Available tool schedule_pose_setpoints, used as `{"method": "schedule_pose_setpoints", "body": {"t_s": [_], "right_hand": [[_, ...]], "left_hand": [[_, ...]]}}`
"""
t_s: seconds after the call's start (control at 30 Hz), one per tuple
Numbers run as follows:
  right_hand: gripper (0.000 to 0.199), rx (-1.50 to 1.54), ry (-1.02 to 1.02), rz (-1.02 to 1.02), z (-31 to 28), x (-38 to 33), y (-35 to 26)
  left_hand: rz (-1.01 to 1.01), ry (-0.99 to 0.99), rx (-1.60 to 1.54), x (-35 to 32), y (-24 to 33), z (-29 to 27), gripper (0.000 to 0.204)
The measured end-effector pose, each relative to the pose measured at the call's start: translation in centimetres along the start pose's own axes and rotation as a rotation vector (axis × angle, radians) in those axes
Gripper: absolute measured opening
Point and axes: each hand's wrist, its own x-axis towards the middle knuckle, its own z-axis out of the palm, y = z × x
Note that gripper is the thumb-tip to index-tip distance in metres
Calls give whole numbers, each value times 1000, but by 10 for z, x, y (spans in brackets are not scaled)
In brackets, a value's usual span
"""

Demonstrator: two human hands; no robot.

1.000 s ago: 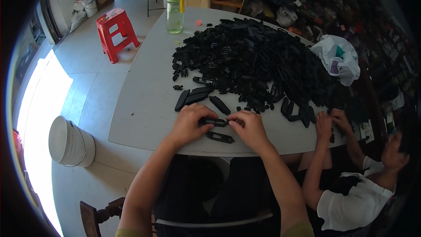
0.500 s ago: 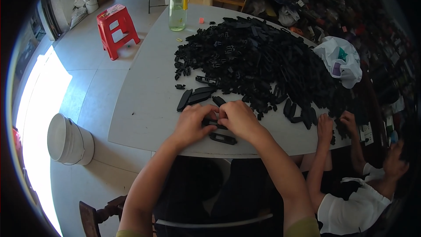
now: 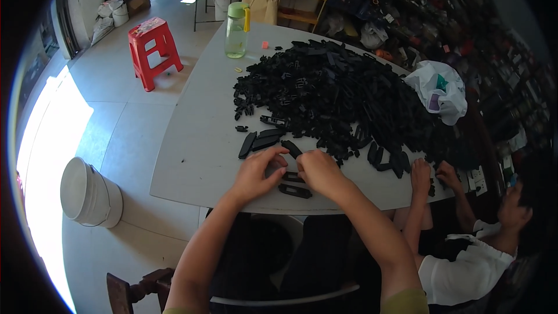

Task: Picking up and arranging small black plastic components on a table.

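A black frame (image 3: pixel 292 177) lies on the worktop (image 3: pixel 192 163) between the hands, beside a second black frame (image 3: pixel 295 191). The left hand (image 3: pixel 257 174) is loosely parted, thumb away from forefinger; the right hand (image 3: pixel 321 173) is curled, and I cannot tell whether it grips anything. Beyond spreads a heap of black parts (image 3: pixel 331 93), a bottle (image 3: pixel 236 32) near its far left edge.

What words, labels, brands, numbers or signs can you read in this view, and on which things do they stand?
No text can be read.
Small black plastic parts, heaped: no legible marks.
Crumpled white plastic bag: coloured patches, no legible lettering.
Red plastic stool: patterned top, too blurred to read.
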Motion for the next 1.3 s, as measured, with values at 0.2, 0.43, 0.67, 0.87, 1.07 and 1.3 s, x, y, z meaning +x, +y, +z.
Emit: {"method": "schedule_pose_setpoints", "body": {"t_s": [0.2, 0.43, 0.67, 0.87, 1.07, 1.3], "right_hand": [[16, 346, 195, 127, -12, -18, 32], [22, 225, 332, 201, 30, 20, 17], [20, 311, 538, 45, 38, -4, 23], [30, 302, 608, -109, 37, 4, 43], [23, 219, 491, -195, 36, 2, 34], [16, 166, 584, 15, 42, -21, 60]], "left_hand": [[30, -104, 120, 11, 9, 8, 22], [-35, 69, -5, 6, -5, 6, 22], [-51, 87, 40, 9, 3, 12, 24], [22, 118, 64, 9, 9, 8, 21], [43, 145, 80, 11, 11, 10, 22], [68, 39, 276, 10, 11, 9, 22]]}}
